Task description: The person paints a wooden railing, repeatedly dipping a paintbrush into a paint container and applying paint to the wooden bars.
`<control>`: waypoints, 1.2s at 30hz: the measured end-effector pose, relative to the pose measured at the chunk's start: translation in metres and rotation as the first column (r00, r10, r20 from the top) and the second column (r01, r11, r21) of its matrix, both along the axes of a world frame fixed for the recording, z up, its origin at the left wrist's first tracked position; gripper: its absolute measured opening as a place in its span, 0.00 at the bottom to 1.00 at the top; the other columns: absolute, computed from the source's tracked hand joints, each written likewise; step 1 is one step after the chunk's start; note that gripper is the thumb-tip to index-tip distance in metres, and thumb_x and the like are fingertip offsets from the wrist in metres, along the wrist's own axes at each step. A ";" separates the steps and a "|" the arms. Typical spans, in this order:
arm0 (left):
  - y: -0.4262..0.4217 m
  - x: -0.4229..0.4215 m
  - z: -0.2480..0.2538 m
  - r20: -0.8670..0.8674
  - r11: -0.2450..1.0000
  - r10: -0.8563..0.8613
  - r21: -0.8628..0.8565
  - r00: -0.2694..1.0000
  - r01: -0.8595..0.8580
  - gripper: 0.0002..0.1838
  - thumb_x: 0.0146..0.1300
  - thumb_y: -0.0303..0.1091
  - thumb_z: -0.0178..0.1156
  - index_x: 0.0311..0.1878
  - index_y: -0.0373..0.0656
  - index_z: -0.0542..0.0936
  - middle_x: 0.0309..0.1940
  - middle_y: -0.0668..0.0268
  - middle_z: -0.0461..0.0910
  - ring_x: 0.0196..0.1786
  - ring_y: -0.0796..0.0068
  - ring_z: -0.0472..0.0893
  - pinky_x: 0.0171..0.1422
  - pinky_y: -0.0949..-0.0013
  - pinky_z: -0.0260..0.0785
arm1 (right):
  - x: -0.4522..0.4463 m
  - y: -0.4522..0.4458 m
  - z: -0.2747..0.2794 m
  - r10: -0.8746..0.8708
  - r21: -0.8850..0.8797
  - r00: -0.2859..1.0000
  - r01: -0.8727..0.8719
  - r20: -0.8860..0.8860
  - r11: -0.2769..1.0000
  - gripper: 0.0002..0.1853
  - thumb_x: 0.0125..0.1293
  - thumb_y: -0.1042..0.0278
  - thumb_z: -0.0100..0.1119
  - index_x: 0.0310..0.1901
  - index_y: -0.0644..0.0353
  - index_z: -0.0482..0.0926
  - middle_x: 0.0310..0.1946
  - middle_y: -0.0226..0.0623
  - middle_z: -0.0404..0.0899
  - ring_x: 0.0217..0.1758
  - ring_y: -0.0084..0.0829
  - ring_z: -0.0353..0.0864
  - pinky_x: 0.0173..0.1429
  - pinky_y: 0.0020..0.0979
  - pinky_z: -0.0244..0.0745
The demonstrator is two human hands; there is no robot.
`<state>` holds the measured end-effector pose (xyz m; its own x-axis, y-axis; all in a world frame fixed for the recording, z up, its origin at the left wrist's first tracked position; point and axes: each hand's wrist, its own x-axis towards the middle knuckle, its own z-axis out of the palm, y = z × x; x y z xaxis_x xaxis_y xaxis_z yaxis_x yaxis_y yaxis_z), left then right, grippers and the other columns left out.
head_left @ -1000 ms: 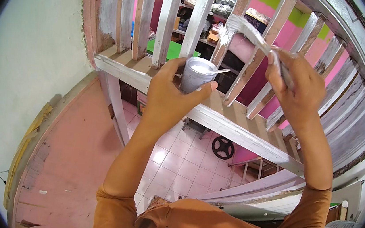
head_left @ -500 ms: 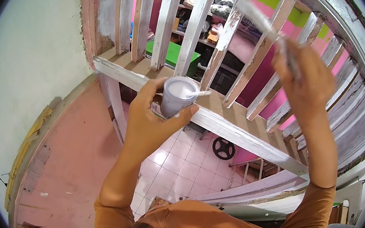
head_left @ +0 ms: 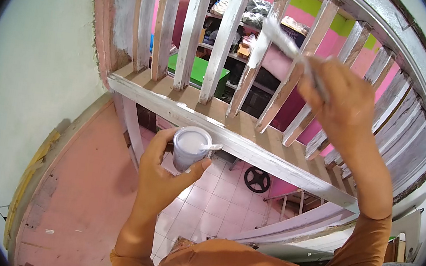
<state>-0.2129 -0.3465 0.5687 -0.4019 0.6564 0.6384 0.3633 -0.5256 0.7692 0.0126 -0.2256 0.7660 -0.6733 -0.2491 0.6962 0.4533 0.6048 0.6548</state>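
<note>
My left hand point(head_left: 159, 171) is wrapped around a translucent plastic cup point(head_left: 188, 157) of white paint, held just below the wooden rail point(head_left: 184, 112). A short white-coated stick point(head_left: 212, 147) juts over the cup's right rim. Up and to the right, my right hand point(head_left: 344, 97) grips a paintbrush point(head_left: 287, 45), somewhat blurred, its white head pointing up and left. That head overlaps a partly painted slat point(head_left: 254, 59) of the railing; whether it touches the wood I cannot tell. White paint covers part of this slat, while bare brown wood shows lower down.
More slats point(head_left: 223, 46) stand on both sides, some white, some patchy. Behind them are a green box point(head_left: 198, 72) and shelves with bags. Far below lie a tiled floor point(head_left: 200, 202) and a black wheel point(head_left: 257, 180). A pink surface point(head_left: 84, 171) spans the lower left.
My left hand has lowered the cup and drawn it slightly left, away from the slats. My right hand has come down and left with the paintbrush.
</note>
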 end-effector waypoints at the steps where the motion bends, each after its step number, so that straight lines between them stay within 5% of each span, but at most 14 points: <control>1: -0.001 -0.001 -0.003 0.005 1.000 -0.004 -0.011 1.000 0.004 0.28 0.54 0.34 0.83 0.56 0.38 0.82 0.47 0.62 0.85 0.48 0.72 0.83 0.56 0.66 0.75 | -0.002 0.000 0.002 0.003 0.007 1.000 -0.003 0.001 1.000 0.12 0.59 0.70 0.76 0.42 0.57 0.83 0.30 0.36 0.82 0.28 0.38 0.83 0.28 0.37 0.75; 7: -0.002 0.002 -0.016 0.002 0.999 0.038 -0.008 0.999 -0.038 0.28 0.53 0.34 0.82 0.55 0.37 0.81 0.45 0.62 0.85 0.48 0.70 0.83 0.56 0.65 0.75 | -0.009 0.003 0.039 0.034 0.090 0.983 -0.018 -0.178 0.996 0.11 0.61 0.71 0.77 0.44 0.60 0.87 0.31 0.39 0.85 0.28 0.39 0.85 0.32 0.36 0.79; 8: -0.003 0.002 -0.017 0.001 0.999 0.034 -0.005 0.999 -0.034 0.28 0.53 0.34 0.82 0.55 0.37 0.81 0.45 0.62 0.85 0.48 0.70 0.83 0.56 0.65 0.75 | -0.006 0.001 0.035 -0.066 -0.026 0.988 0.063 -0.139 0.998 0.10 0.62 0.71 0.76 0.44 0.58 0.87 0.33 0.40 0.87 0.30 0.40 0.86 0.35 0.36 0.80; 11: -0.006 0.002 -0.020 0.000 0.999 0.038 0.006 0.999 -0.038 0.28 0.53 0.33 0.82 0.55 0.37 0.81 0.45 0.61 0.84 0.48 0.70 0.83 0.56 0.65 0.75 | -0.004 -0.002 0.023 -0.011 -0.088 0.999 0.006 -0.050 0.996 0.09 0.62 0.69 0.73 0.41 0.56 0.82 0.28 0.36 0.81 0.28 0.41 0.82 0.31 0.39 0.75; 15: -0.009 0.003 -0.023 0.004 0.999 0.038 -0.016 0.999 -0.038 0.29 0.53 0.34 0.82 0.56 0.37 0.81 0.46 0.61 0.85 0.48 0.70 0.83 0.56 0.65 0.75 | -0.011 -0.007 0.048 0.047 0.074 0.978 -0.032 -0.205 0.997 0.09 0.62 0.69 0.73 0.40 0.57 0.81 0.29 0.37 0.82 0.31 0.43 0.84 0.33 0.41 0.77; 19: -0.010 0.005 -0.025 0.005 1.000 0.010 -0.024 1.000 -0.010 0.29 0.53 0.34 0.83 0.56 0.37 0.81 0.46 0.61 0.85 0.48 0.70 0.83 0.56 0.65 0.76 | -0.010 -0.002 0.042 -0.070 0.033 0.987 0.076 -0.142 0.997 0.10 0.63 0.71 0.75 0.45 0.59 0.87 0.34 0.41 0.88 0.30 0.37 0.87 0.36 0.34 0.80; 21: -0.010 0.006 -0.027 0.004 1.000 0.012 -0.015 1.000 -0.012 0.29 0.53 0.34 0.83 0.56 0.37 0.81 0.47 0.61 0.85 0.48 0.70 0.83 0.56 0.65 0.76 | -0.011 -0.008 0.034 0.024 -0.116 0.994 -0.037 -0.109 0.993 0.08 0.64 0.68 0.72 0.41 0.57 0.83 0.30 0.41 0.83 0.32 0.46 0.85 0.35 0.41 0.79; 24: -0.010 0.006 -0.030 -0.006 1.000 0.027 -0.014 1.000 -0.027 0.29 0.53 0.34 0.83 0.57 0.37 0.81 0.47 0.61 0.85 0.48 0.70 0.83 0.56 0.65 0.76 | -0.017 -0.006 0.053 0.071 0.060 0.967 -0.058 -0.246 0.997 0.07 0.65 0.68 0.72 0.40 0.57 0.83 0.29 0.42 0.84 0.31 0.47 0.85 0.36 0.43 0.79; 27: -0.012 0.007 -0.031 -0.013 0.999 0.031 -0.021 0.999 -0.031 0.30 0.53 0.34 0.82 0.57 0.37 0.81 0.47 0.61 0.85 0.48 0.70 0.83 0.56 0.65 0.75 | -0.015 0.001 0.056 -0.005 -0.009 0.980 0.003 -0.201 1.000 0.08 0.67 0.71 0.73 0.45 0.60 0.87 0.31 0.41 0.88 0.29 0.37 0.85 0.39 0.32 0.81; 36: -0.015 0.009 -0.028 -0.007 1.000 0.021 -0.011 1.000 -0.021 0.29 0.53 0.34 0.82 0.57 0.37 0.81 0.47 0.62 0.85 0.49 0.70 0.83 0.56 0.66 0.75 | -0.017 -0.005 0.057 -0.031 -0.043 0.981 0.023 -0.191 0.999 0.08 0.69 0.67 0.71 0.46 0.61 0.87 0.30 0.43 0.87 0.28 0.40 0.85 0.37 0.34 0.80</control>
<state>-0.2042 -0.3617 0.5406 -0.4117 0.6551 0.6335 0.3794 -0.5088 0.7727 -0.0042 -0.2304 0.8230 -0.5324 -0.2022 0.8220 0.5843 0.6148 0.5297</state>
